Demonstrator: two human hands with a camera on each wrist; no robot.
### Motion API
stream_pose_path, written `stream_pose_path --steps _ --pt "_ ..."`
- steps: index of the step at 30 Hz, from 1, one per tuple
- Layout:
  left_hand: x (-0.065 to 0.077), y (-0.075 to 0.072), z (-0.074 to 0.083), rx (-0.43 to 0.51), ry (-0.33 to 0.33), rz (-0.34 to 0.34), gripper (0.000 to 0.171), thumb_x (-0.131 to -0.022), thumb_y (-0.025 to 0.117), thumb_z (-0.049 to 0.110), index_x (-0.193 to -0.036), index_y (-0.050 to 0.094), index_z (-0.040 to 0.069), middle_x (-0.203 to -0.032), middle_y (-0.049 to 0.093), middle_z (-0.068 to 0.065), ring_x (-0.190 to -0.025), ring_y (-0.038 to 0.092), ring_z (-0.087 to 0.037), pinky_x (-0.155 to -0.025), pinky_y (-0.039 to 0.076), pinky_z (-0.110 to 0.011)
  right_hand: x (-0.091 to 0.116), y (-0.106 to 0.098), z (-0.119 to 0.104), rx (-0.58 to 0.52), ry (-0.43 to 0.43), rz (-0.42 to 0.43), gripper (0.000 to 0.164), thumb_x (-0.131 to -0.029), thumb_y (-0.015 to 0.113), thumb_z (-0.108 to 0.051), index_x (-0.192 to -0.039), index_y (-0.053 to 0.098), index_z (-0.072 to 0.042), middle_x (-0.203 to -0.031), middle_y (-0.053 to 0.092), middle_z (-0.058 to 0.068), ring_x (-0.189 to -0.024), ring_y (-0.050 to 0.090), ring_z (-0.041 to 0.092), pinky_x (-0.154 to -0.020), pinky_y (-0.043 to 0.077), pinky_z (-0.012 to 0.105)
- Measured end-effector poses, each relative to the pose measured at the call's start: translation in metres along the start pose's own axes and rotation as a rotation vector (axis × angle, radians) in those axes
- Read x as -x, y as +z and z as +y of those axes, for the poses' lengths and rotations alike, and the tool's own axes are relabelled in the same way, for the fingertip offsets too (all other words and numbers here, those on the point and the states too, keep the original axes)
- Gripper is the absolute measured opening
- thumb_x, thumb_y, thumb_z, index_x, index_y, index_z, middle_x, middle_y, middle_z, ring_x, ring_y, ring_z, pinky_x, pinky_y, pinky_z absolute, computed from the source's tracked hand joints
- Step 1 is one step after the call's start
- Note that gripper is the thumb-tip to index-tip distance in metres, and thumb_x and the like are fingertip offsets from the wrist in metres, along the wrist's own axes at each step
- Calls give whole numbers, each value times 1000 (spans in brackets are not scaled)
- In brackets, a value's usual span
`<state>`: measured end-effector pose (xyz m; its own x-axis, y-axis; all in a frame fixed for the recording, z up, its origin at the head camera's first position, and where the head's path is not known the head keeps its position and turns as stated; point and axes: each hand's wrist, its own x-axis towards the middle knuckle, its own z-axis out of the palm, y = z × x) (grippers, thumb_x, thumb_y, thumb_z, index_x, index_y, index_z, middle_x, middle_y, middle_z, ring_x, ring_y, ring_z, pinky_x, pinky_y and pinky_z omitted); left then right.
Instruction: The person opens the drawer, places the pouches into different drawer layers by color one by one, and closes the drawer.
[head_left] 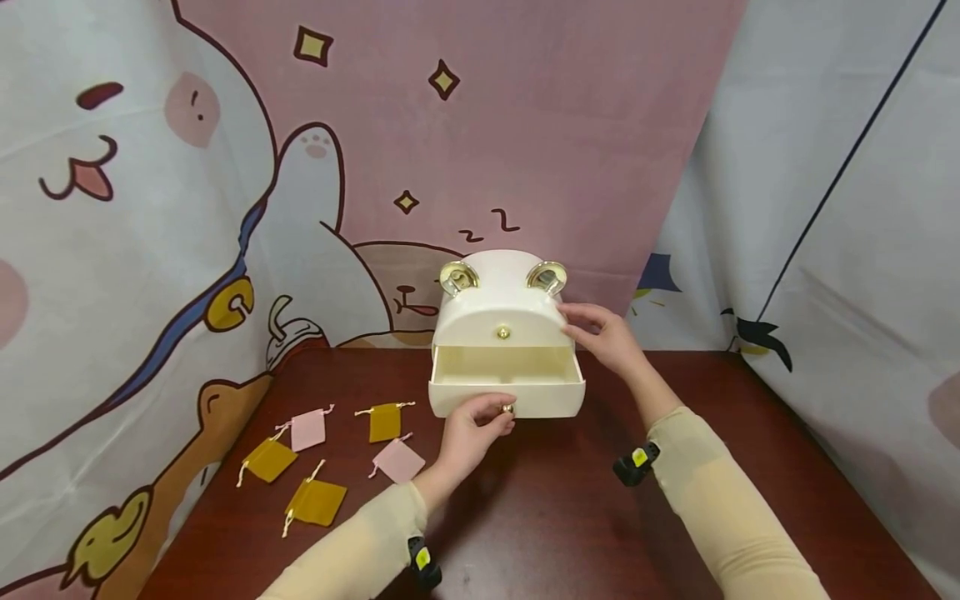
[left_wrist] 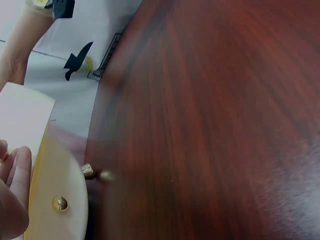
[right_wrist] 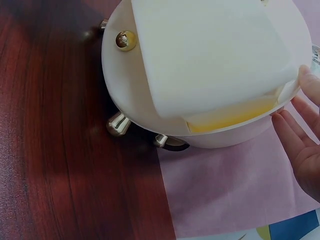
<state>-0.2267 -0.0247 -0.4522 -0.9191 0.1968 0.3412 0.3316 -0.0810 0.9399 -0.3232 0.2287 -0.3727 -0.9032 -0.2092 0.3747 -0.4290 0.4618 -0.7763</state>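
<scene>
A cream rounded cabinet (head_left: 504, 283) with gold-rimmed round ears (head_left: 547, 278) stands at the back of the table. Its middle drawer (head_left: 551, 402) is pulled out, and the part of its inside that shows holds nothing. My left hand (head_left: 474, 435) pinches the small gold knob (head_left: 508, 409) on that drawer's front. At the cabinet's right side my right hand (head_left: 611, 340) touches the edge with thumb and fairly straight fingers. Above the drawer is another gold knob (head_left: 503, 332). A lower front knob (right_wrist: 126, 40) and metallic feet (right_wrist: 118, 124) show in the right wrist view.
Several drawstring pouches lie on the table left of the cabinet, among them a pink pouch (head_left: 308, 430) and a mustard pouch (head_left: 317, 502). A printed cloth (head_left: 540, 150) hangs close behind the cabinet. The dark red wooden table (head_left: 570, 533) extends in front.
</scene>
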Motion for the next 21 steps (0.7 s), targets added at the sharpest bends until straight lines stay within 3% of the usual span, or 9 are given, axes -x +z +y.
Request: stream_pose_path --steps 6,13,18,21 --pt "9 1 -2 23 -5 5 24 -89 66 -11 -112 67 -11 -94 66 -34 -86 67 -49 -73 59 -34 10 -3 -31 18 -15 -7 38 -94 66 -3 -130 60 8 -135 55 26 -127 49 43 -100 44 56" --pt "18 1 -5 -15 26 0 24 -88 65 -13 -111 69 -10 -92 68 -31 -83 67 -48 -73 59 -35 -2 0 8 -15 -17 -6 40 -94 68 -10 -132 62 1 -137 55 20 -127 51 39 -99 45 56" --pt "27 4 13 -50 37 -12 23 -87 64 -16 -110 68 -12 -90 70 -26 -80 69 -41 -73 59 -36 -3 0 15 -3 -25 1 40 -94 70 -17 -132 64 -5 -136 58 14 -124 55 34 -95 49 50" --pt "31 5 22 -30 38 -22 23 -87 63 -16 -110 67 -13 -91 69 -27 -81 69 -44 -73 59 -36 -3 0 15 4 -18 6 40 -94 71 -20 -131 65 -8 -135 58 12 -121 57 32 -93 51 48"
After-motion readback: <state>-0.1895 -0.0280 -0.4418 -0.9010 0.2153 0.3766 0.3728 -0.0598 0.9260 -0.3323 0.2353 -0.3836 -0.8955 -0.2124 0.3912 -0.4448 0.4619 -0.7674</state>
